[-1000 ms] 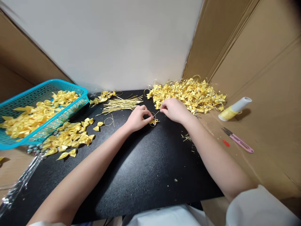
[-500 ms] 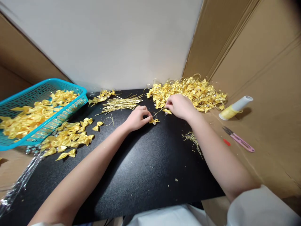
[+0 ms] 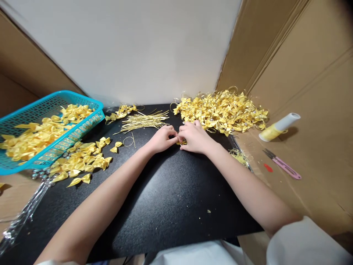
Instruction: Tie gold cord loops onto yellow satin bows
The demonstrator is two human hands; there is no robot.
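The left hand [image 3: 162, 140] and right hand [image 3: 194, 138], fingertips narrowed, seem to pinch one part-hidden bow [image 3: 182, 142] towards the counter's [image 3: 165, 206] far edge; looped bows [image 3: 223, 112] heap by the far-right corner, unlooped bows [image 3: 82, 160] lie left.

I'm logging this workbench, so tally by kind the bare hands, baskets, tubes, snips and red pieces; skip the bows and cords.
Hands (left hand, right hand): 2
Blue basket: 1
White tube: 1
Pink-handled snips: 1
Red piece: 1
Total: 6
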